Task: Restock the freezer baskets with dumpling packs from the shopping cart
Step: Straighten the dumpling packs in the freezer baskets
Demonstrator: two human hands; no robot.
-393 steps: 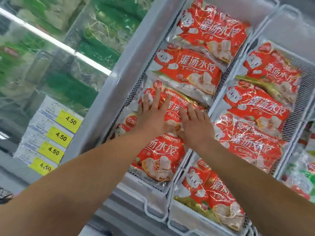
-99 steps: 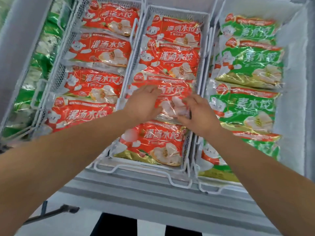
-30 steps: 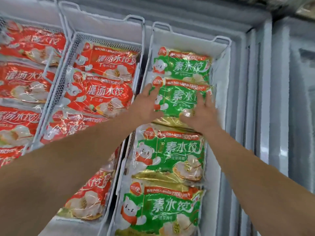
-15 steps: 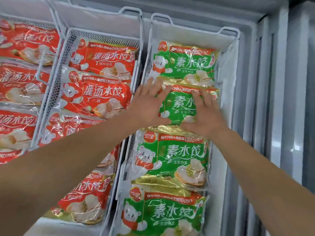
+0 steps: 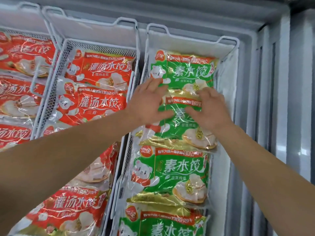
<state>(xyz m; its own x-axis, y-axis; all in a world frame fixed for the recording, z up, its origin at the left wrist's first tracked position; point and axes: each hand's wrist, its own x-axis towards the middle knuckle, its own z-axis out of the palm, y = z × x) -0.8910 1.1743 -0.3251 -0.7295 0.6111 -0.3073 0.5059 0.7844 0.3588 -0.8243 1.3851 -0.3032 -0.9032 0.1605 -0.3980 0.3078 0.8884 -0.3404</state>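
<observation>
Head view: against half a second ago, my left hand (image 5: 149, 103) and right hand (image 5: 208, 110) sit slightly further up the second green dumpling pack (image 5: 177, 126), fingers spread and straight, flat on the film, gripping nothing. That pack lies in the rightmost wire basket (image 5: 228, 42), overlapping the pack below and tucked under the top green pack (image 5: 185, 72). My palms hide its upper corners; the lowest green pack is cut off. Red packs (image 5: 95, 103) fill the neighbouring basket. Frosted white freezer wall (image 5: 265, 82) at right.
</observation>
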